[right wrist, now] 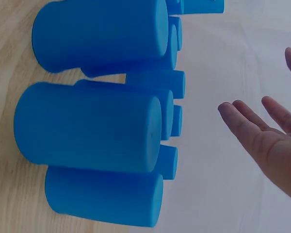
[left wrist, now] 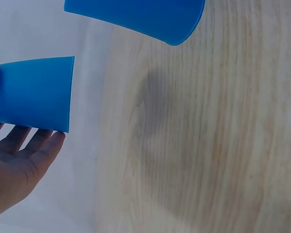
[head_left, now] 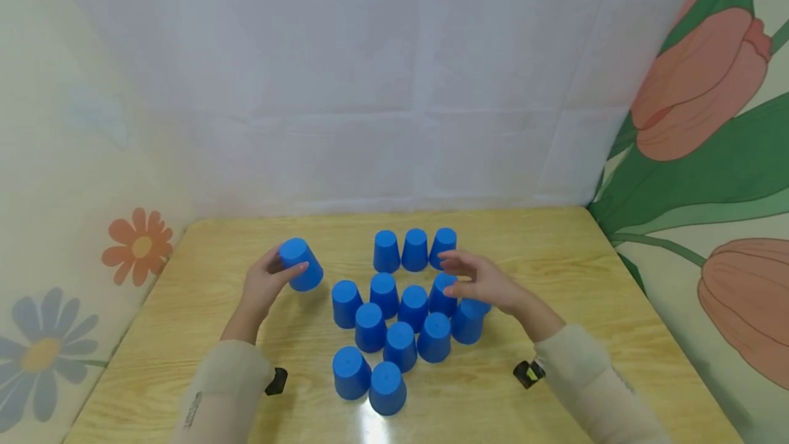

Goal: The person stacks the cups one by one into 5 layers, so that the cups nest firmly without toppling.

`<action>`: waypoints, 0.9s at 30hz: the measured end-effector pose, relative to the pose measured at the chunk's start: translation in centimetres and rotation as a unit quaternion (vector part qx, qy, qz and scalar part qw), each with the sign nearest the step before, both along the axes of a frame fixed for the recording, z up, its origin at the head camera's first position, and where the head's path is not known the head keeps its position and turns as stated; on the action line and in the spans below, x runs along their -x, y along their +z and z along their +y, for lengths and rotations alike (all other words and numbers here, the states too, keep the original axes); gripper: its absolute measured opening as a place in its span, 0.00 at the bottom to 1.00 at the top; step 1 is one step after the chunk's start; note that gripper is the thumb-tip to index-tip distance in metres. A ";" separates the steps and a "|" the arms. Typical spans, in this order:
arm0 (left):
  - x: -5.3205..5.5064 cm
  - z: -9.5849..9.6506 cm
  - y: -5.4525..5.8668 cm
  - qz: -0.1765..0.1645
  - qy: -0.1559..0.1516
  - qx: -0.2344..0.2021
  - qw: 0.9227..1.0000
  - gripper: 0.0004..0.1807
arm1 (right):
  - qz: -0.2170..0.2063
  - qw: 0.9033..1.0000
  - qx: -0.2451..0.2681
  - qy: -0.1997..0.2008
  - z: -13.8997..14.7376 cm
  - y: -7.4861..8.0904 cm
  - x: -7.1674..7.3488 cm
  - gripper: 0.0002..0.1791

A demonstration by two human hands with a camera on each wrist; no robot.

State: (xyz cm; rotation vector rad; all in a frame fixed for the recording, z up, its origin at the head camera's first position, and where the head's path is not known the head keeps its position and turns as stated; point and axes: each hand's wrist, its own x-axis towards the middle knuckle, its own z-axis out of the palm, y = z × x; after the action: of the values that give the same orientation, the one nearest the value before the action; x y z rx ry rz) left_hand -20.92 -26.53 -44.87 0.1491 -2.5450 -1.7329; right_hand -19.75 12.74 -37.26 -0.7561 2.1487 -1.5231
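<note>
- Nearest me, a front pair of blue cups (head_left: 387, 389) stands upside down.
- Beyond, my right hand (head_left: 483, 283) hovers over the right side of the cup cluster (head_left: 413, 310), fingers spread, pinching nothing.
- My left hand (head_left: 261, 290) grips the lone cup (head_left: 301, 255) left of that cluster, base up, long axis leaning left.
- Farthest, three cups (head_left: 416, 250) line up.

- Open table (head_left: 345, 242) lies between the held cup (head_left: 298, 267) in the left hand (head_left: 265, 286) and the back row of three cups (head_left: 416, 252).
- The middle cluster of cups (head_left: 401, 347) is tightly packed, leaving little finger room.
- The right hand (head_left: 483, 286) covers the cluster's right side from above.
- Right of that forearm, bare wood runs toward the painted wall (head_left: 727, 183).
- A white cloth (head_left: 370, 74) bounds the far edge.
</note>
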 end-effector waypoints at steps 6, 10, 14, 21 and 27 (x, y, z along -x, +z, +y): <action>0.5 1.6 2.3 -0.002 0.000 0.017 1.000 0.37 | -0.019 0.999 0.028 0.008 -0.6 0.3 -1.6 0.30; 1.1 2.3 3.2 -0.004 -0.019 0.006 1.000 0.39 | -0.030 0.998 0.063 0.007 -0.6 -1.5 -2.1 0.29; 1.8 2.8 3.1 -0.004 -0.011 -0.002 1.000 0.38 | -0.045 0.993 0.112 -0.001 -0.7 -2.9 -3.3 0.29; 7.5 0.3 -5.2 0.023 0.027 0.022 0.999 0.36 | -0.081 0.982 0.173 -0.008 -1.3 -3.7 -5.5 0.30; 9.0 0.7 -7.3 0.034 0.023 0.008 0.999 0.35 | -0.096 0.976 0.194 -0.008 -1.9 -4.3 -6.7 0.30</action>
State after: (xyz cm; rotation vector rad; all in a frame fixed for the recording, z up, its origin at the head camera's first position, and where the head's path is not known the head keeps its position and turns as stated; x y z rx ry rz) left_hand -29.89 -25.79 -52.14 0.1428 -2.4857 -1.6726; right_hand -13.04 10.85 -41.58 -0.6782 1.7423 -1.9677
